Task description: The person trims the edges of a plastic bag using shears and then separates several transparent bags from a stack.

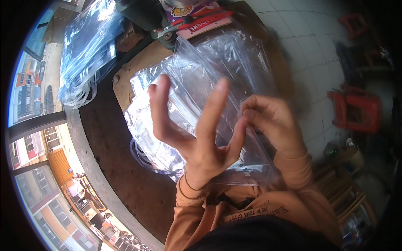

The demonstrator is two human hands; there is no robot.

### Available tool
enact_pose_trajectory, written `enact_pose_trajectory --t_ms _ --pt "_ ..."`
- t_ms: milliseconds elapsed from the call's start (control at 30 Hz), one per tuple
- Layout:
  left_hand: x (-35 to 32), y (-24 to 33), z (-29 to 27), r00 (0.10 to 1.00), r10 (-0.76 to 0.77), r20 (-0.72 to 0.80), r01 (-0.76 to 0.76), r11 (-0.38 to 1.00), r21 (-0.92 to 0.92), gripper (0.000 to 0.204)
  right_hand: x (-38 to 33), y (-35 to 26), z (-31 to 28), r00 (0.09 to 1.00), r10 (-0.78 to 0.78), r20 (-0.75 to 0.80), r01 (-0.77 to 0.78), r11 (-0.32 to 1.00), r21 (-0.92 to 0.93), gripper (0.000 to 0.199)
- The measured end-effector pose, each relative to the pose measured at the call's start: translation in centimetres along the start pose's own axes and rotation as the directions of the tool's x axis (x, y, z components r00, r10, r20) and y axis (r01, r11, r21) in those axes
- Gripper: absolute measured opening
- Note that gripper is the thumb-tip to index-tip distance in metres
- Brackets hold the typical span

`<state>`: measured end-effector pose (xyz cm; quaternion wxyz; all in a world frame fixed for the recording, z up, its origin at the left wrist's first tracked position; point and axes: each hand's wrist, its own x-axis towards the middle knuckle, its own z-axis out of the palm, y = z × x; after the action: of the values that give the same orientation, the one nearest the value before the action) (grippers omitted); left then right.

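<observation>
A clear plastic bag [217,58] is raised in front of me over a worn brown work surface [121,150]. My left hand [197,129] is spread wide, fingers apart and pointing up, with its thumb tip touching the bag's edge. My right hand [270,121] pinches the same clear plastic edge between thumb and fingers, just right of the left thumb. Under both hands lies a heap of more clear plastic bags [146,121] with thin tubing at its lower edge. Both arms wear orange sleeves.
A second stack of clear bags [86,46] lies at the far left by the window. A dark machine [146,16] and pink packets [201,19] sit at the back. A red plastic stool [356,111] stands on the tiled floor at right.
</observation>
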<state>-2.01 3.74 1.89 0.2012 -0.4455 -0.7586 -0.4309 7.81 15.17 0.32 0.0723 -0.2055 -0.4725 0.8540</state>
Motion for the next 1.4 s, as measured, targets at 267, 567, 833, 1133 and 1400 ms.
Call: enact_pose_trajectory --t_ms 267,567,833,1133,1400 --pt "-2.0 -1.1 -2.2 0.815 0.408 0.412 -0.333 0.911 -0.242 0.028 1.0 0.9 -1.0 0.976 0.133 0.175 -0.190 0.910 0.369 0.018" --pt "-1.9 -1.5 -1.4 0.941 0.319 0.113 -0.270 0.909 -0.318 0.018 -1.2 -0.7 0.3 0.975 0.077 0.207 -0.092 0.994 0.066 0.022" --pt "-2.2 -1.2 -1.0 0.952 0.294 0.090 -0.255 0.918 -0.304 0.020 -1.6 -1.0 0.1 0.977 0.097 0.190 -0.117 0.988 0.098 0.016" --pt "-2.1 -1.3 -1.2 0.946 0.313 0.089 -0.272 0.910 -0.313 0.019 -1.6 -0.9 0.2 0.980 0.136 0.145 -0.148 0.986 0.073 0.013" --pt "-2.6 -1.4 -1.2 0.949 0.308 0.069 -0.266 0.897 -0.354 0.020 -1.6 -1.0 0.2 0.970 0.158 0.184 -0.185 0.972 0.141 0.014"
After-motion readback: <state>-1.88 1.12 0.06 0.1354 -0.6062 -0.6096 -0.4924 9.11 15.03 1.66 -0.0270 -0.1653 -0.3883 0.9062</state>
